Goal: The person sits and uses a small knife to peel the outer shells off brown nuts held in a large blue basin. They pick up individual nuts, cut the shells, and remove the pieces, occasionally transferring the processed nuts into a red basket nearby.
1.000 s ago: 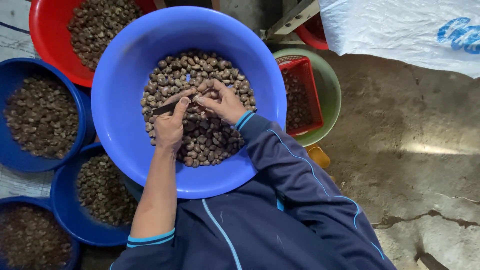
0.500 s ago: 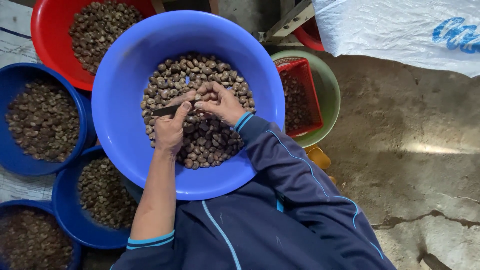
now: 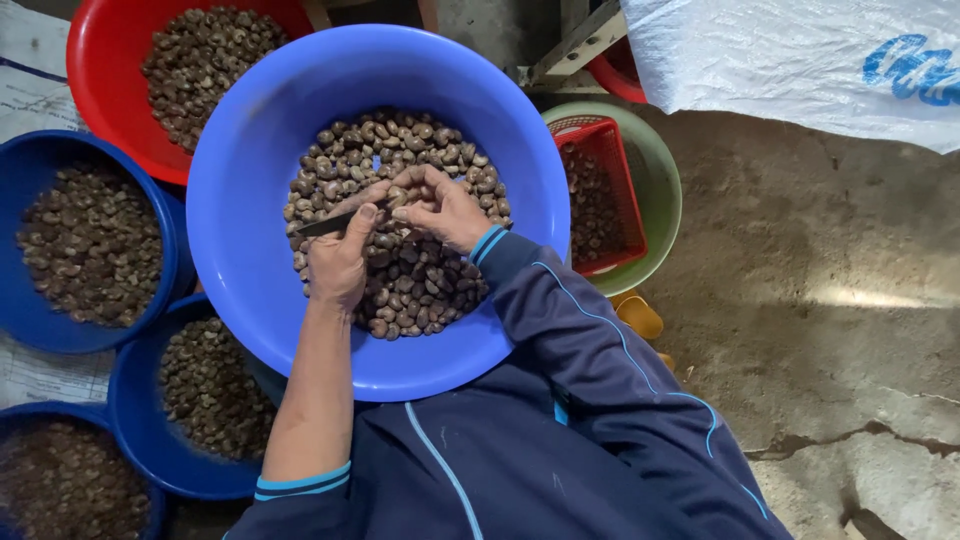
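We see a white woven plastic sack (image 3: 800, 60) with blue print at two o'clock, over cracked concrete floor (image 3: 830, 330). Our left hand (image 3: 338, 262) grips a thin dark blade (image 3: 328, 224); our right hand (image 3: 440, 208) pinches a small brown nut (image 3: 398, 210) (above the round blue plastic basin (image 3: 240, 250)).

A small nut-processing workplace, set up on the ground. A cracked concrete floor (image 3: 850, 330) carries plastic basins packed close together: a big blue basin (image 3: 250, 260) of brown nuts (image 3: 420, 270), a red basin (image 3: 110, 90), three darker blue ones (image 3: 30, 180) and a green basin (image 3: 660, 200) holding a red basket (image 3: 625, 170). A white woven sack (image 3: 780, 60) lies beside a metal frame (image 3: 575, 45).
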